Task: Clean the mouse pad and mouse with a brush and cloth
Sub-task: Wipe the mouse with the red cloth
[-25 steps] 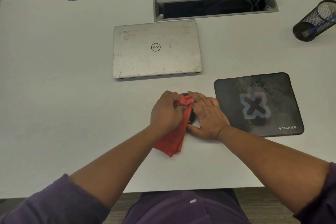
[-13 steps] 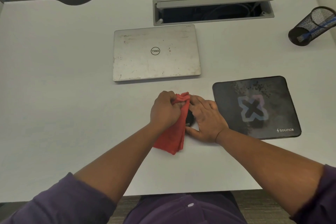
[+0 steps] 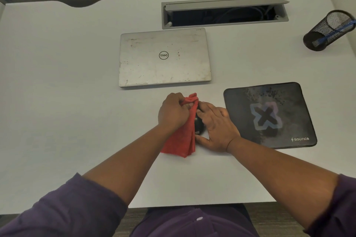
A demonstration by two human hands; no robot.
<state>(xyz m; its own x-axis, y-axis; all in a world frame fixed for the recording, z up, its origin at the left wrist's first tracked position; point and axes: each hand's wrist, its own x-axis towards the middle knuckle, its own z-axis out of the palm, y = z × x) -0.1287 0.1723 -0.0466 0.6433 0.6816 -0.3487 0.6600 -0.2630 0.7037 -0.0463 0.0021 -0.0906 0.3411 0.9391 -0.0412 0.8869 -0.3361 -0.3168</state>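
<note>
My left hand (image 3: 173, 111) grips a red cloth (image 3: 182, 140) bunched at its top and holds it against the left side of a black mouse (image 3: 199, 126) on the white desk. My right hand (image 3: 215, 127) holds the mouse from the right, fingers over its top and thumb at its near end. Most of the mouse is hidden by the cloth and my hands. The dark mouse pad (image 3: 269, 115) with an X pattern and dusty specks lies just to the right of my right hand. No brush is clearly in view.
A closed silver laptop (image 3: 164, 57) lies behind my hands. An open cable tray (image 3: 223, 12) is set into the desk (image 3: 67, 102) further back. A black mesh pen cup (image 3: 327, 31) with something blue in it stands at the far right.
My left hand has drawn the cloth slightly along the mouse; the bunched top has shifted a little. My right hand keeps its hold. The camera has tilted a bit.
</note>
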